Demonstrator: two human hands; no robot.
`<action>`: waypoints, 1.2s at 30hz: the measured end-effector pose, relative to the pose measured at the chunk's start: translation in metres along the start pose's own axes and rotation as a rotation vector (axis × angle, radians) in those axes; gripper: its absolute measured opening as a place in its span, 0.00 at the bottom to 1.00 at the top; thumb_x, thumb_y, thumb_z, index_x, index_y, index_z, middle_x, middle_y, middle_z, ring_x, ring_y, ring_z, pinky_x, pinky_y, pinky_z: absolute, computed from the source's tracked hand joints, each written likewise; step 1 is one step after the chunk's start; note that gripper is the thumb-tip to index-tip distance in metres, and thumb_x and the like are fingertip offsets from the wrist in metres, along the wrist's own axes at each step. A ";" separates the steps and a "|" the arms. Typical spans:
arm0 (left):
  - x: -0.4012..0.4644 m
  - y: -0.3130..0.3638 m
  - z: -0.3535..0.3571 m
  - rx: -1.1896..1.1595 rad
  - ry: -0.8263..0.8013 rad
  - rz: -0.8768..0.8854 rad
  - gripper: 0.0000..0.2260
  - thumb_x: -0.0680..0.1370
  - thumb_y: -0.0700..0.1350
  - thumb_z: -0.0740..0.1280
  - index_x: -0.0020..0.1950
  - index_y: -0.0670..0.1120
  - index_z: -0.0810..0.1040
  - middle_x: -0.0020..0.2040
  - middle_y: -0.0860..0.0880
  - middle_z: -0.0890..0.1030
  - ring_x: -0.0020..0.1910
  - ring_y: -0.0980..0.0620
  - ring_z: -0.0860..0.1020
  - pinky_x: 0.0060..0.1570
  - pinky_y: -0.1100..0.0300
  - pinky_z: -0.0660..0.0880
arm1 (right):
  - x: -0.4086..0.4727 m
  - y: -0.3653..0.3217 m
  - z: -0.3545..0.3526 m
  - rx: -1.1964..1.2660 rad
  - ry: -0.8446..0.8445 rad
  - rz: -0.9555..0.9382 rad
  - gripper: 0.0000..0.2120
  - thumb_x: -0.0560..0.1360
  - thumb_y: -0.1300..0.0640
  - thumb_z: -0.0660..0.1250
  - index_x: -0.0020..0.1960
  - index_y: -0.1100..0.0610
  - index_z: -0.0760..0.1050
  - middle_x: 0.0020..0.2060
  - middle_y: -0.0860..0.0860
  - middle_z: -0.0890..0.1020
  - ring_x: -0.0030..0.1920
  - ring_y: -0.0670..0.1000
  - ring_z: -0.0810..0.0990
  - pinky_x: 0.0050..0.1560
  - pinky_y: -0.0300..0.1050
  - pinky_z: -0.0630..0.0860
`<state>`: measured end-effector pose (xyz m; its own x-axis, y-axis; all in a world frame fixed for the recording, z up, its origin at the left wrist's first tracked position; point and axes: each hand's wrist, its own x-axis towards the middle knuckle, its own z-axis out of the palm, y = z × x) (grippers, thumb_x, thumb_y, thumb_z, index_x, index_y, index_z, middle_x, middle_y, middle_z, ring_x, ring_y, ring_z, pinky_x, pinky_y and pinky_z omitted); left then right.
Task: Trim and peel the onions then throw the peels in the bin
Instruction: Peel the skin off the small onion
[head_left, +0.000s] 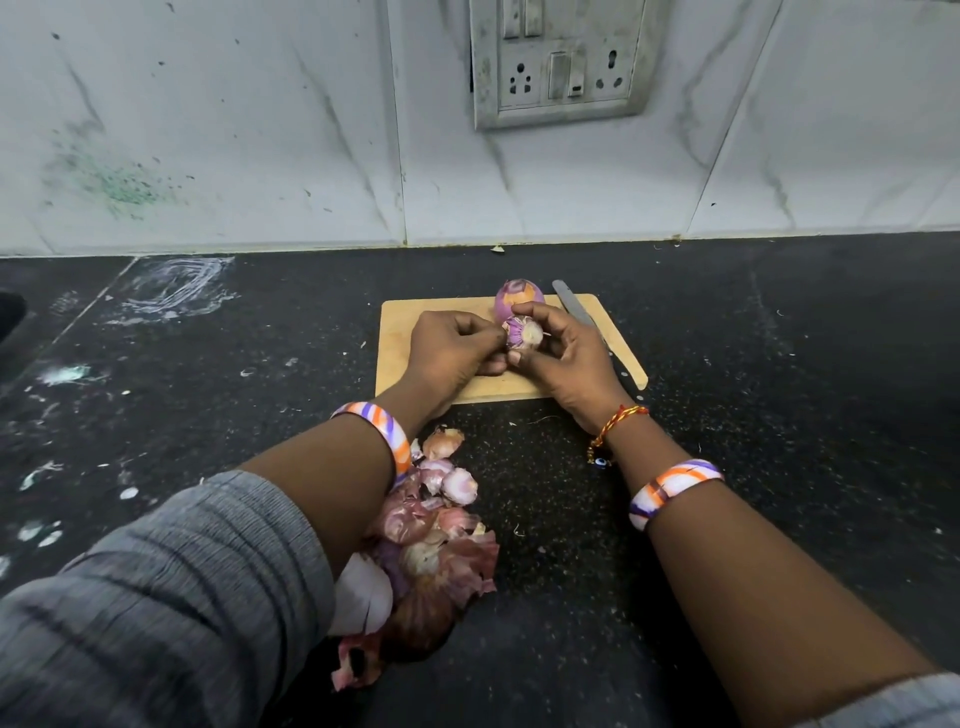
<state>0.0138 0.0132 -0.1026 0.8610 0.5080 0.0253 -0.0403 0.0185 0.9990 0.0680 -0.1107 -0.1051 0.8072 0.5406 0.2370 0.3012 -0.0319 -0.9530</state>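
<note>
A small purple onion with a trimmed pale end (523, 332) is held up just above the light wooden cutting board (441, 325). It is gripped by the right hand (563, 358), with the fingers curled round its far side and the thumb under it. The left hand (451, 351) is touching the onion's left side, and its fingers (488, 340) are pinched on what looks like a bit of loose skin there. So the peeling step seems to be in hand for this onion.

Just behind it, a second purple onion with orange patches (519, 297) sits on the board's far edge. A long grey metal knife (571, 306) is laid along the right side of the board, partly hidden by the right hand.

Nearer the person, a heap of dry pink and brown onion peels (436, 551) is lying on the black speckled tabletop (779, 389), partly under the left arm.

Next, the skin will likely need to be pulled away all round while the onion is turned. The peels are not yet thrown away, and no bin can be seen.
</note>
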 end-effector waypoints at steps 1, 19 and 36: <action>-0.001 0.000 0.000 0.006 -0.001 0.004 0.09 0.72 0.32 0.68 0.32 0.40 0.78 0.24 0.50 0.79 0.23 0.56 0.77 0.30 0.66 0.79 | 0.000 0.000 0.000 0.004 -0.001 -0.001 0.22 0.68 0.73 0.69 0.60 0.62 0.74 0.58 0.59 0.79 0.56 0.51 0.77 0.59 0.42 0.75; -0.001 0.002 -0.001 0.021 -0.028 -0.002 0.07 0.73 0.33 0.66 0.36 0.39 0.80 0.24 0.50 0.80 0.23 0.56 0.78 0.30 0.65 0.79 | -0.003 -0.001 -0.001 0.001 -0.029 -0.012 0.22 0.68 0.76 0.67 0.60 0.64 0.73 0.53 0.52 0.77 0.48 0.39 0.76 0.50 0.28 0.75; 0.002 -0.004 0.002 0.129 0.070 0.041 0.09 0.72 0.33 0.68 0.32 0.41 0.78 0.30 0.43 0.79 0.24 0.54 0.79 0.31 0.63 0.80 | -0.003 0.001 0.000 0.055 -0.036 0.011 0.22 0.68 0.76 0.67 0.59 0.64 0.72 0.53 0.53 0.78 0.48 0.43 0.77 0.51 0.32 0.76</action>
<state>0.0166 0.0128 -0.1069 0.8224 0.5648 0.0681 -0.0052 -0.1123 0.9937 0.0656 -0.1125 -0.1070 0.7912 0.5707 0.2201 0.2629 0.0076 -0.9648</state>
